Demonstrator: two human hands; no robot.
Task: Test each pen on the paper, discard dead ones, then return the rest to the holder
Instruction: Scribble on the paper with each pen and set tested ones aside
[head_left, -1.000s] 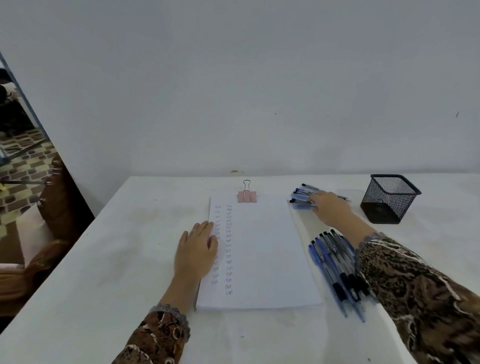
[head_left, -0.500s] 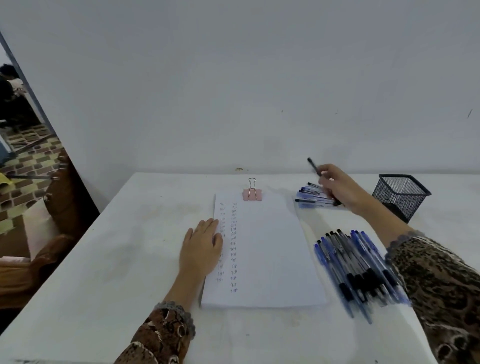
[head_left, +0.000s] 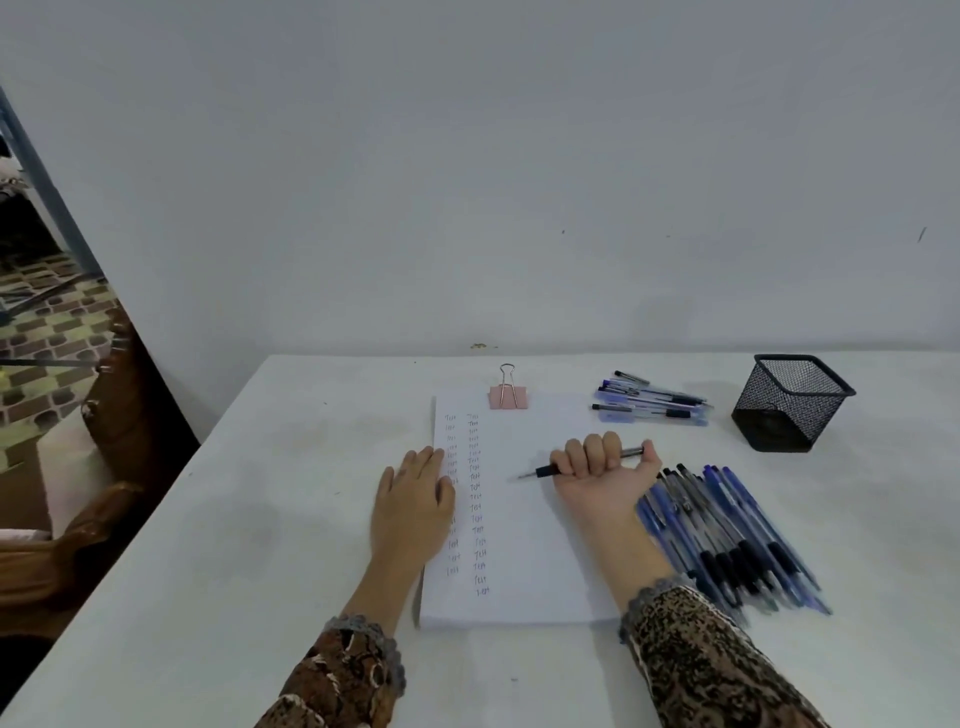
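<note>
Currently the right hand (head_left: 597, 478) curls its fingers round a pen (head_left: 543, 472) over the paper (head_left: 540, 566), and the left hand (head_left: 413, 499) lies flat, fingers straight, on the paper's 9 o'clock edge. The pen's long axis runs 3 to 9 o'clock, tip pointing toward 9 o'clock, at the left hand.

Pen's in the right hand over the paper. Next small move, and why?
Probably turn the pen into a writing grip and lower its tip onto the blank paper right of the two columns of marks. The right hand holds it in a fist, tip pointing left over the sheet, and the left hand rests flat on the paper's left edge.
</note>
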